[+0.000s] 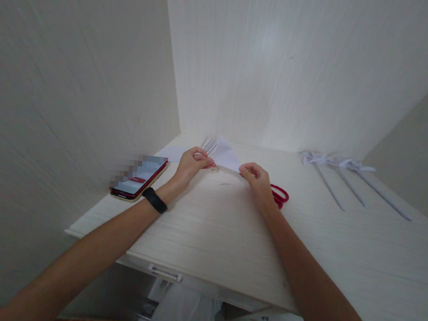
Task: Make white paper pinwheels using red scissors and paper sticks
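Note:
A white piece of paper (227, 154), pointed at the top, stands between my hands just above the desk. My left hand (193, 164), with a dark band on its wrist, pinches the paper's left lower corner. At the right corner my right hand (254, 176) is closed on it between thumb and fingertips. Behind my left hand lie several thin grey sticks (209, 145) and another white sheet (171, 152). Red-handled scissors (279, 194) lie beside my right hand, partly hidden by it. Small scraps (224, 184) rest on the desk below the paper.
On the left, a phone (134, 180) lies near the side wall. Three thin paper sticks (365, 187) with white folded paper at their far ends lie at the back right. Walls enclose the white desk (206, 231) on three sides; a drawer handle (165, 273) is on its front.

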The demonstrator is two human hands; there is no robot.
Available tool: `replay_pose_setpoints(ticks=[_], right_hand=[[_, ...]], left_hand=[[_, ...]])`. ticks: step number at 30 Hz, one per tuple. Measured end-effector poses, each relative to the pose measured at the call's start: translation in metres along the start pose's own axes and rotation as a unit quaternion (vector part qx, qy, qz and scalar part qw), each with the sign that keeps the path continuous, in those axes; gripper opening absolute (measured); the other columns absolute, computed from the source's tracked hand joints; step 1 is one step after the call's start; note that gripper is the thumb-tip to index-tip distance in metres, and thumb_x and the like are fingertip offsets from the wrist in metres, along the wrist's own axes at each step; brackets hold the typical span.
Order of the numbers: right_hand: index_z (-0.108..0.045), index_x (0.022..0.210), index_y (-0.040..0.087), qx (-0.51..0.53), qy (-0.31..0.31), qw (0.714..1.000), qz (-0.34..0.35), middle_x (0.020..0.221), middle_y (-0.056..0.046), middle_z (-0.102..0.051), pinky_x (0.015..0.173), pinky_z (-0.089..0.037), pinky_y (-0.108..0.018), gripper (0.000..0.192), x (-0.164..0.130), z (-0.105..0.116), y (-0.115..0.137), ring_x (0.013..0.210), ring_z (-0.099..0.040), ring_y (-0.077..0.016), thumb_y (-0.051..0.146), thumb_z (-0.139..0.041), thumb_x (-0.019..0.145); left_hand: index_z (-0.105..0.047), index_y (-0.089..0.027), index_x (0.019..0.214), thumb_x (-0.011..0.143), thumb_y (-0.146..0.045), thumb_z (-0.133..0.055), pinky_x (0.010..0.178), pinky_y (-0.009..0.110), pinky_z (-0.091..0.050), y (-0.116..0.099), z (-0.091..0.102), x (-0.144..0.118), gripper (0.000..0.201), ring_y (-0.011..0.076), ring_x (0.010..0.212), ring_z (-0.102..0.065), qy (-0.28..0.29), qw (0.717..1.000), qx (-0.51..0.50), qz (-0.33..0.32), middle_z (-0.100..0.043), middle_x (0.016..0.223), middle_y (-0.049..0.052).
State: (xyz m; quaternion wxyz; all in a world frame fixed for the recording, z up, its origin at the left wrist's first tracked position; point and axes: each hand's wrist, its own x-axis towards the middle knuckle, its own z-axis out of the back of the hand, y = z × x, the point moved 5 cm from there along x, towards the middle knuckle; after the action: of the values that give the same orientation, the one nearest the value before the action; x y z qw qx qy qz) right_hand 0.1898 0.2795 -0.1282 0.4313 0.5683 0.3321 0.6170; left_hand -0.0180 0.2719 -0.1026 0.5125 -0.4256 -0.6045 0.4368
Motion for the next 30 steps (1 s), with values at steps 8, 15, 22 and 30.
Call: replay_pose_setpoints(ticks=[8,15,22,30], right_hand=[[-0.063,0.070,0.019,-0.010,-0.003,1.000,0.006,0.072,-0.002,-0.064,0.074,-0.043,-0.033,0.022,-0.0014,0.0006,0.0035,0.070,-0.056,-0.0174,0.040,-0.064,0.069],[-0.063,0.068,0.019,0.000,-0.008,1.000,-0.006,0.066,-0.001,-0.063,0.067,-0.043,-0.031,0.021,-0.0007,0.0005,0.0017,0.064,-0.055,-0.0163,0.040,-0.065,0.067],[-0.063,0.065,0.019,0.011,-0.014,1.000,-0.011,0.063,-0.001,-0.063,0.065,-0.043,-0.030,0.019,0.0008,0.0006,0.0001,0.062,-0.056,-0.0154,0.037,-0.066,0.066],[-0.062,0.065,0.019,0.017,-0.020,1.000,-0.006,0.061,0.000,-0.063,0.064,-0.042,-0.030,0.017,0.0010,0.0015,0.0012,0.060,-0.055,-0.0149,0.035,-0.066,0.067]], left_hand=[[-0.054,-0.017,0.075,0.060,-0.019,-0.077,0.072,0.028,-0.053,-0.0014,-0.0009,-0.0021,0.028,0.0144,0.066,-0.068,0.007,1.000,-0.007,0.003,-0.069,0.061,0.000],[-0.054,-0.016,0.075,0.059,-0.019,-0.078,0.069,0.027,-0.053,0.0007,-0.0002,0.0002,0.029,0.0147,0.064,-0.068,0.003,1.000,-0.009,0.003,-0.068,0.059,0.000],[-0.054,-0.015,0.075,0.058,-0.018,-0.077,0.063,0.023,-0.050,-0.0009,-0.0010,-0.0007,0.029,0.0127,0.060,-0.066,0.007,1.000,-0.008,-0.004,-0.068,0.058,0.000],[-0.054,-0.016,0.074,0.058,-0.018,-0.077,0.065,0.024,-0.050,-0.0020,-0.0018,-0.0019,0.029,0.0134,0.062,-0.067,0.008,1.000,-0.012,-0.001,-0.066,0.056,-0.002]])
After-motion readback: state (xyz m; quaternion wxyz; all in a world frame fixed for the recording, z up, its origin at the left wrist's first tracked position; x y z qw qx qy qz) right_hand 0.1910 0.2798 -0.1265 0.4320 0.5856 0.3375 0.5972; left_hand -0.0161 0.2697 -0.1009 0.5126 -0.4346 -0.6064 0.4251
